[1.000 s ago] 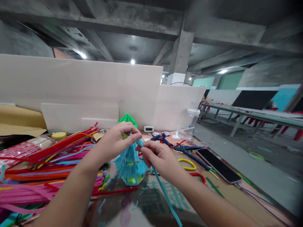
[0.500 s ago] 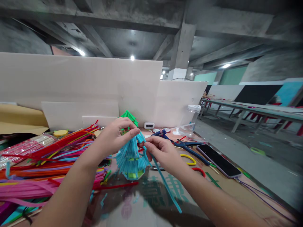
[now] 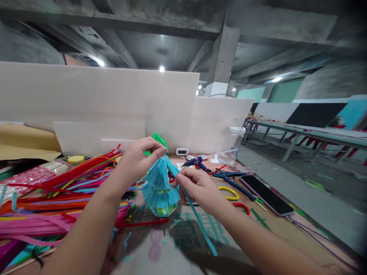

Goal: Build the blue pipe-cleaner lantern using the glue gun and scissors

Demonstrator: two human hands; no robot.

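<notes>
A tiered blue tower made of pipe cleaners stands upright before me, with a pale green and white base showing below. My left hand pinches the blue tower at its pointed top. Between the thumb and fingers of my right hand is a blue pipe cleaner; one end slants up to the tower's peak and the loose end hangs down to the right. Behind my left hand a green pointed top shows in part.
Heaps of coloured pipe cleaners lie at left. A glue gun, pliers, yellow-handled scissors and a phone lie at right. Behind stand a small white digital display, a clear jar and a white board.
My left hand has shifted slightly, still at the tower's tip. The blue pipe cleaner now lies straighter against the tower's right slope. More of the glue gun shows.
</notes>
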